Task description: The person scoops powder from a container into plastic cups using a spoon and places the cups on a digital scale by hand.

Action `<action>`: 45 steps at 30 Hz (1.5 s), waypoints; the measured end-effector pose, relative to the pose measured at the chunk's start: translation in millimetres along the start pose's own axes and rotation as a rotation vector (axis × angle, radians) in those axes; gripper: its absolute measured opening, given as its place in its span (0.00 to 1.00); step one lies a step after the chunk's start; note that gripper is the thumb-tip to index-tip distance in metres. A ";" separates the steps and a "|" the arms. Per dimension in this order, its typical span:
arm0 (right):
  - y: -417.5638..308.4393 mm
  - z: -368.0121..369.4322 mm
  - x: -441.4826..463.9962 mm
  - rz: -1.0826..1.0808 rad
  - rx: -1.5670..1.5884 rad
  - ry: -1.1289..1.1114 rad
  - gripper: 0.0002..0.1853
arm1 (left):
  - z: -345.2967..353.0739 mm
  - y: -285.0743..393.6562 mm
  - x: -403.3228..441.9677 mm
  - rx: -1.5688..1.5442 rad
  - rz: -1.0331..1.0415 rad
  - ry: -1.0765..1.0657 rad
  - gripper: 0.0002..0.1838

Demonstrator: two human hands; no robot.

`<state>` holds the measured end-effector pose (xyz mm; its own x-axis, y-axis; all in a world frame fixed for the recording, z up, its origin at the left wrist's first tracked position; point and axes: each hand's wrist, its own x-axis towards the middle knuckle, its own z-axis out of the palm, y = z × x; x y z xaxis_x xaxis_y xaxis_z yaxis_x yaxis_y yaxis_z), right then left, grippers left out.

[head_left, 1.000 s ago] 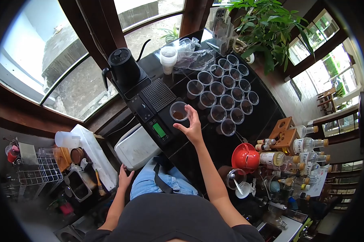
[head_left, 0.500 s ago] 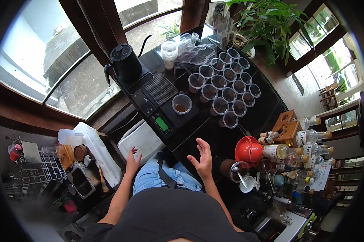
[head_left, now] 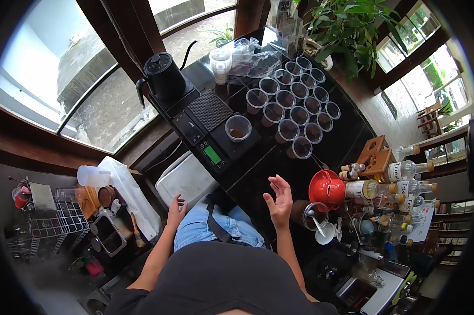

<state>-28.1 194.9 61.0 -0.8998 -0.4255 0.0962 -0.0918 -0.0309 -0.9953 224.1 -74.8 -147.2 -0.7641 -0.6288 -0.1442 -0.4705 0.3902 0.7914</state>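
A clear plastic cup [head_left: 238,129] with a little brown content stands on the black scale [head_left: 243,145], whose green display [head_left: 212,155] is lit. My right hand [head_left: 280,202] is in the air over the dark counter, fingers apart and holding nothing, left of the red dripper [head_left: 326,190]. Near my lap, beside the white bin [head_left: 183,178], my left hand [head_left: 177,210] hangs empty with its fingers apart. Several clear cups [head_left: 299,115] stand in rows on the counter.
A black kettle [head_left: 164,76] sits behind the scale, with stacked cups [head_left: 220,64] and plastic wrap [head_left: 257,67] further back. At the right are bottles [head_left: 401,170], a wooden holder [head_left: 376,157] and a jar with a spoon [head_left: 311,216].
My right hand has let go of the cup on the scale and drawn back toward me, then moved right. My left hand has risen slightly and shifted right.
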 end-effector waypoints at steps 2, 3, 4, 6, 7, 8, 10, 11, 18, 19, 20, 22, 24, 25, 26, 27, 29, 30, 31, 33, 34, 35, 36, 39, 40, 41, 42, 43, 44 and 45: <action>-2.0 -0.7 0.9 -0.014 0.001 0.006 0.32 | -3.9 0.4 -4.0 0.011 -0.046 -0.004 0.28; -2.6 -1.5 0.8 -0.011 0.005 0.013 0.32 | -5.6 1.1 -5.8 0.012 -0.047 -0.003 0.28; -2.2 -2.1 0.9 -0.008 0.008 0.020 0.31 | -6.7 1.5 -6.5 0.011 -0.059 -0.004 0.28; -0.2 -2.9 -0.2 -0.009 0.014 0.020 0.31 | -8.4 2.8 -8.2 0.011 -0.073 -0.007 0.28; 1.0 -3.1 -1.1 -0.012 0.018 0.021 0.30 | -8.4 3.3 -8.7 0.003 -0.088 -0.007 0.28; 1.9 -3.1 -1.9 -0.011 0.018 0.021 0.30 | -8.6 3.8 -9.0 -0.005 -0.104 -0.007 0.28; 3.0 -2.9 -3.4 -0.007 0.015 0.022 0.30 | -7.3 0.0 -9.9 -0.007 -0.092 -0.003 0.27; 3.3 -2.5 -3.6 -0.007 0.014 0.022 0.30 | -6.0 -1.8 -10.0 -0.010 -0.080 0.002 0.27; 2.6 -0.6 -3.0 -0.021 -0.010 0.041 0.26 | -3.4 -1.2 -6.0 0.005 -0.050 0.000 0.27; 2.5 -0.5 -2.4 -0.024 -0.020 0.042 0.25 | -3.7 1.4 -5.2 0.002 -0.061 0.009 0.27; 2.5 -0.7 -1.9 -0.023 -0.020 0.042 0.25 | -4.5 3.9 -4.3 -0.001 -0.073 0.018 0.26; 2.8 -1.1 0.0 -0.039 -0.042 0.042 0.24 | -3.8 1.1 0.0 0.009 -0.046 0.035 0.26; 3.0 -1.0 1.7 -0.043 -0.044 0.044 0.24 | -4.4 2.1 4.0 0.019 -0.018 0.051 0.26; 3.5 -1.1 2.4 -0.046 -0.047 0.044 0.24 | -4.5 4.5 6.5 0.051 0.001 0.077 0.27; 3.3 -0.9 2.9 -0.046 -0.047 0.045 0.24 | -4.9 7.0 9.0 0.083 0.019 0.102 0.27; 3.0 -0.5 3.9 -0.048 -0.056 0.045 0.24 | -6.2 13.9 13.5 0.084 0.020 0.102 0.27; 3.4 0.1 5.0 -0.051 -0.065 0.047 0.23 | -9.4 36.4 26.4 0.134 0.072 0.214 0.30; 4.7 0.4 5.6 -0.052 -0.066 0.047 0.23 | -10.8 50.2 36.2 0.135 0.072 0.214 0.30; 5.4 0.8 5.8 -0.053 -0.068 0.047 0.23 | -12.3 66.8 48.6 0.137 0.167 0.300 0.32; 4.3 2.2 6.7 -0.048 -0.072 0.047 0.23 | -16.4 108.9 77.5 0.075 0.332 0.392 0.38; 3.5 2.5 7.1 -0.043 -0.077 0.046 0.23 | -19.9 135.4 93.3 0.012 0.402 0.399 0.42; 2.8 2.2 7.0 -0.042 -0.078 0.049 0.23 | -24.0 163.3 107.2 -0.029 0.445 0.366 0.44; 2.4 1.9 7.2 -0.040 -0.090 0.028 0.24 | -26.8 188.7 121.0 -0.069 0.488 0.333 0.47; -1.2 0.1 5.6 -0.047 -0.121 0.012 0.24 | -19.5 233.0 159.6 -0.068 0.550 0.239 0.53; -3.7 -0.9 4.4 -0.056 -0.139 0.013 0.24 | -13.0 241.7 171.1 -0.083 0.588 0.192 0.56; -8.0 -1.9 3.1 -0.055 -0.141 0.025 0.24 | -8.8 249.3 180.0 -0.098 0.626 0.143 0.59; -14.4 -2.9 1.7 -0.088 -0.178 0.050 0.24 | -4.8 253.1 188.0 -0.101 0.634 0.132 0.59; -20.9 -4.4 -0.3 -0.121 -0.215 0.077 0.24 | 0.0 257.0 194.6 -0.112 0.650 0.095 0.61; -27.4 -7.0 -2.4 -0.119 -0.218 0.094 0.24 | 4.8 260.5 199.0 -0.122 0.667 0.057 0.62; -34.3 -10.4 -4.9 -0.145 -0.243 0.108 0.24 | 7.7 264.1 201.1 -0.104 0.683 0.049 0.62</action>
<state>-25.0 207.4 94.8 -0.9090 -0.3333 0.2503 -0.3098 0.1386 -0.9406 -57.2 -93.0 28.2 -0.8521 -0.2958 0.4318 0.1557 0.6445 0.7486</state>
